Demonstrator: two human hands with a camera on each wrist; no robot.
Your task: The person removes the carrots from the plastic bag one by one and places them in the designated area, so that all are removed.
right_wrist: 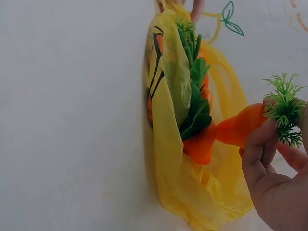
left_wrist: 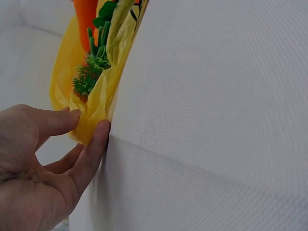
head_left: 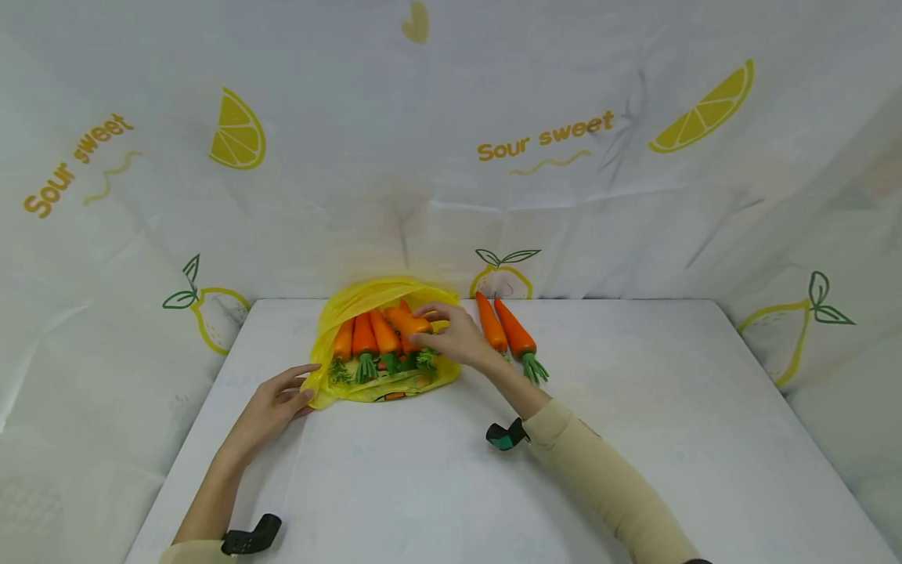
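One carrot (right_wrist: 240, 126) is in my right hand (head_left: 451, 335), pinched between thumb and fingers near its leafy green top (right_wrist: 284, 110), its narrowing end pointing away from my palm into the mouth of the yellow bag (head_left: 352, 298). I hold it above the other carrots (head_left: 364, 337), which lie in a row inside the bag with their green tops towards me; whether its tip touches them, I cannot tell. My left hand (head_left: 271, 403) pinches the bag's near left corner, the thumb on one side of the thin plastic and the fingers on the other, low against the white table (head_left: 423, 486). From the head I see two loose carrots (head_left: 506, 325) side by side on the table, just right of the bag and beyond my right forearm; neither wrist view takes them in. The left wrist view gives me what the head one shows only small: the crumpled fold between my thumb and fingertips, with a feathery green sprig (left_wrist: 86, 82) close above it. The right wrist view alone brings out the leafy top against my fingers, and it shows clearly the black printed lines (right_wrist: 156, 67) on the bag's near side, with my left fingertips just visible at its upper edge.
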